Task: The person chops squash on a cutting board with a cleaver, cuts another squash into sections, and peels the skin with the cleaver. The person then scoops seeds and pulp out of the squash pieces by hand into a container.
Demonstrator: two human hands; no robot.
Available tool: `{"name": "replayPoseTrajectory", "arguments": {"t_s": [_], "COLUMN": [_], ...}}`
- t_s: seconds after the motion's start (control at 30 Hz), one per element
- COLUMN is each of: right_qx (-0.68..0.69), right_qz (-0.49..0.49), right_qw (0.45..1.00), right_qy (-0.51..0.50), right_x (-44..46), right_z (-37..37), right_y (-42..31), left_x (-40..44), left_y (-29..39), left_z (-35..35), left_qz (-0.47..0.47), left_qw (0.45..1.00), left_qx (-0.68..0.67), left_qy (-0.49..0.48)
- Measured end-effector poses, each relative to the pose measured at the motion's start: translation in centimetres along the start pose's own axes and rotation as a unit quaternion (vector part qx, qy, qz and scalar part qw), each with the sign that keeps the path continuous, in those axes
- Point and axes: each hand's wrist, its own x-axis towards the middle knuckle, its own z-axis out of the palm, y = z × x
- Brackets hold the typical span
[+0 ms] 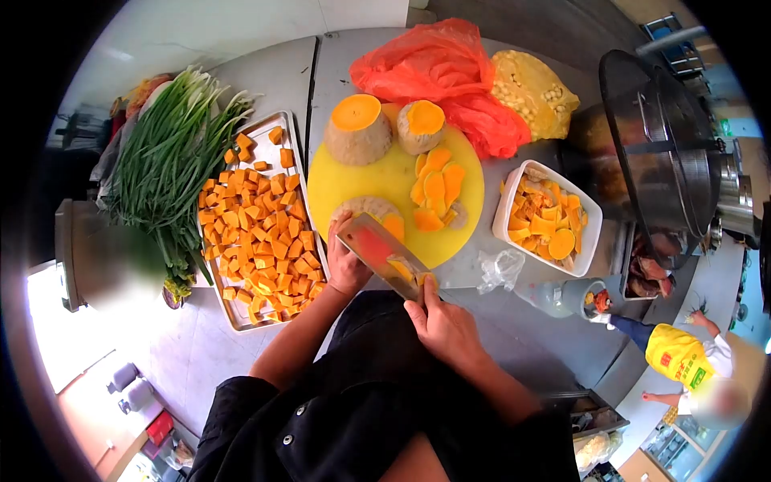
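On the round yellow cutting board (pixel 321 178) lies a pumpkin piece (pixel 365 206) near the front edge, and my left hand (pixel 346 261) has its fingers on its left side. My right hand (pixel 446 325) grips the handle of a wide cleaver (pixel 384 253), whose blade slants across the front of the board over part of that piece. Two larger pumpkin chunks (pixel 359 132) (pixel 421 128) with orange cut tops stand at the back of the board. Thin orange slices (pixel 436 189) are heaped at the board's right.
A metal tray (pixel 233 309) of pumpkin cubes and green onions (pixel 161 153) lie left. Behind are a red plastic bag (pixel 434 68) and a yellow net bag (pixel 534 92). A white container (pixel 589 241) of trimmings stands right. A person in a yellow apron (pixel 679 353) is at far right.
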Motion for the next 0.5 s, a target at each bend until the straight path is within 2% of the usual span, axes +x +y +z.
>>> {"name": "replayPoseTrajectory", "arguments": {"t_s": [0.1,0.2,0.3,0.4,0.5], "right_qx": [-0.006,0.034,0.042,0.034,0.123], "right_qz": [0.002,0.007,-0.032,-0.009,0.014], "right_qw": [1.000,0.999,0.997,0.998,0.992], "right_qy": [0.003,-0.003,0.059,0.049,0.030], "right_x": [1.6,5.1,9.5,11.2,7.9], "right_z": [-0.3,0.1,1.8,2.6,0.2], "right_y": [-1.4,-2.8,-3.2,-3.1,-3.2], "left_x": [-0.9,0.0,0.3,0.8,1.2], "left_y": [-0.9,0.6,0.2,0.4,0.9], "left_z": [0.5,-0.2,0.5,0.5,0.6], "left_qz": [-0.008,-0.070,-0.016,-0.001,-0.007], "left_qw": [1.000,0.997,0.999,0.999,0.998], "left_qx": [0.001,-0.024,0.011,0.014,0.012], "left_qy": [-0.010,-0.015,0.029,0.049,0.054]}}
